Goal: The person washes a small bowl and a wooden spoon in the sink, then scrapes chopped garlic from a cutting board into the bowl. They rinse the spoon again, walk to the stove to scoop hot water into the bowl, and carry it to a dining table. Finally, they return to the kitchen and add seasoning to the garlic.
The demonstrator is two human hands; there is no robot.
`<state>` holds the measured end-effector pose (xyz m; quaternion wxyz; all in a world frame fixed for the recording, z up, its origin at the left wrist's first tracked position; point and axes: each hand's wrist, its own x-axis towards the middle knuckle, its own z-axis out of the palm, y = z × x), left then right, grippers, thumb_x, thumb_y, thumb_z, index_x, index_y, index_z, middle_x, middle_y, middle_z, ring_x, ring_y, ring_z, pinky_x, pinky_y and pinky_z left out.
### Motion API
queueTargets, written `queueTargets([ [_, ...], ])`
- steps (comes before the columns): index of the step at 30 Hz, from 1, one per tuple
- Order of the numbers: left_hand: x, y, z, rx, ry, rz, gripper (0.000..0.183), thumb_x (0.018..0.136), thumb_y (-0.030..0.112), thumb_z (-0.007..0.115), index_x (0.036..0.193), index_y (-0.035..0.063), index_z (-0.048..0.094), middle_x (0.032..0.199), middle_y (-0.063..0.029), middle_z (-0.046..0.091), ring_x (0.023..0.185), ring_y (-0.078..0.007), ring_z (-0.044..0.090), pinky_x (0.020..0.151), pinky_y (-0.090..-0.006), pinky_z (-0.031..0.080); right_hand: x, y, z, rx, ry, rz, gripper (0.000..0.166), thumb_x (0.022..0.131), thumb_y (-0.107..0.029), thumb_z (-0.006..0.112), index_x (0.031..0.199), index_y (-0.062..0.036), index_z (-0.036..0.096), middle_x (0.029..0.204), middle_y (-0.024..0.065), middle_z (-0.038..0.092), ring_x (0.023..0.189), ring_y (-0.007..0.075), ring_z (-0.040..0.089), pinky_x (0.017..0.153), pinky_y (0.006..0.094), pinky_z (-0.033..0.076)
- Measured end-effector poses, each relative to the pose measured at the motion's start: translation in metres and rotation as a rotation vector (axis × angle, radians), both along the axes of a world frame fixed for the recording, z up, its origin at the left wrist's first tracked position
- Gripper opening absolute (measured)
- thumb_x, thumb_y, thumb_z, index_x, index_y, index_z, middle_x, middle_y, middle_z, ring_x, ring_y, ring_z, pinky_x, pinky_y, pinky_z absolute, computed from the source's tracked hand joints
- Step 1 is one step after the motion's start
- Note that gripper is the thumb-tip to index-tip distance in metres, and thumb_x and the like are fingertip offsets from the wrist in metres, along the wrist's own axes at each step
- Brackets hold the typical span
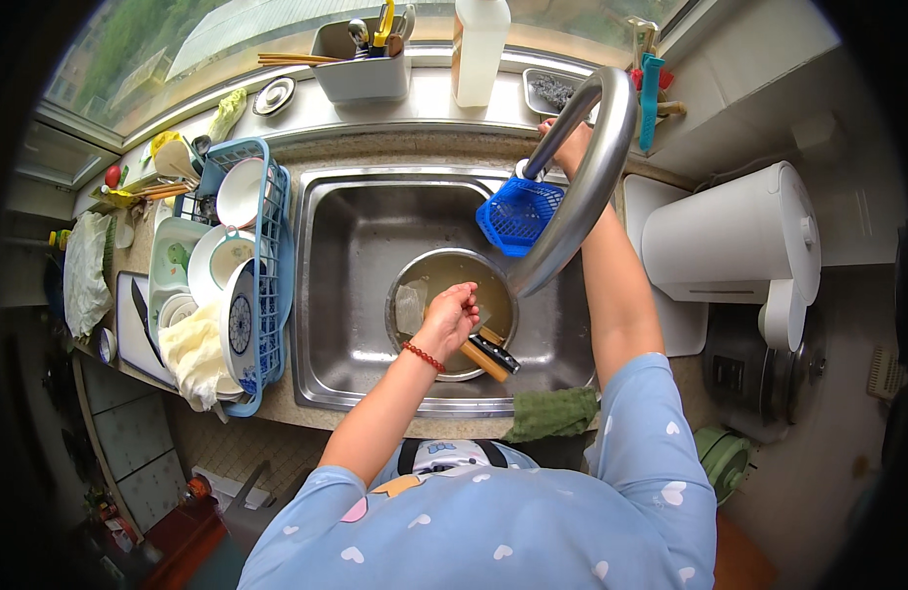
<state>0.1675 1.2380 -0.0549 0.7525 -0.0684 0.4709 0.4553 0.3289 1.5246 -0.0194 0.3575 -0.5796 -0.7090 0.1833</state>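
My left hand (452, 316), with a red bead bracelet at the wrist, is held with curled fingers over a round metal basin (509, 295) of cloudy water. Whether it holds anything I cannot tell. The basin stands in a stainless steel sink (343, 251). Inside it lie a pale translucent piece (410, 306) and utensils with a wooden handle (486, 359) and a black riveted handle (496, 352). My right hand (570, 147) reaches behind the curved metal faucet (616, 140), by the steel tray (531, 92) with a wire scourer (552, 90); its fingers are partly hidden. A blue plastic strainer basket (519, 214) hangs by the faucet.
A blue dish rack (273, 295) with bowls stands left of the sink; beyond it a knife (147, 317) lies on a white board (133, 354). A green cloth (553, 413) drapes the front edge. A white pitcher (719, 236) stands right; a large bottle (480, 51) stands on the sill.
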Motion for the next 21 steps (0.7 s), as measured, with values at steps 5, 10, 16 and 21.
queueTargets([
  [5,0.011,0.007,-0.013,0.029,0.043,-0.014,0.006,0.088,0.010,0.047,0.090,0.0085,0.052,0.073,-0.0020,0.050,0.063,-0.0136,0.047,0.055,-0.0259,0.039,0.016,0.015,-0.019,-0.102,0.171,0.010,0.016,0.073,-0.015,0.061,0.077,-0.0006,0.067,0.060,0.0148,0.062,0.054,0.0197,0.062,0.055,0.0312,0.047],
  [10,0.024,0.000,-0.030,-0.079,-0.002,0.179,0.014,0.087,0.005,0.044,0.101,0.0044,0.049,0.084,-0.0086,0.053,0.068,-0.0177,0.053,0.052,-0.0293,0.045,0.013,-0.040,0.015,-0.185,0.520,-0.015,0.032,0.078,-0.013,0.064,0.108,-0.0015,0.059,0.064,0.0064,0.062,0.051,0.0103,0.057,0.049,0.0248,0.045],
  [16,0.033,-0.007,-0.028,-0.137,0.042,0.146,0.017,0.088,0.007,0.046,0.105,0.0033,0.050,0.084,-0.0071,0.054,0.074,-0.0207,0.054,0.070,-0.0322,0.047,-0.009,-0.183,0.028,0.010,0.856,-0.257,0.016,0.090,-0.019,0.055,0.091,-0.0041,0.052,0.066,-0.0037,0.045,0.049,0.0008,0.036,0.039,0.0169,0.027],
  [21,0.020,-0.019,-0.012,-0.087,-0.020,0.149,0.025,0.092,0.011,0.038,0.112,0.0011,0.048,0.091,-0.0086,0.056,0.079,-0.0220,0.056,0.075,-0.0312,0.047,-0.049,-0.289,-0.008,-0.758,1.143,-0.200,0.027,0.093,-0.025,0.047,0.077,-0.0048,0.054,0.057,-0.0042,0.044,0.044,0.0020,0.035,0.038,0.0187,0.026],
])
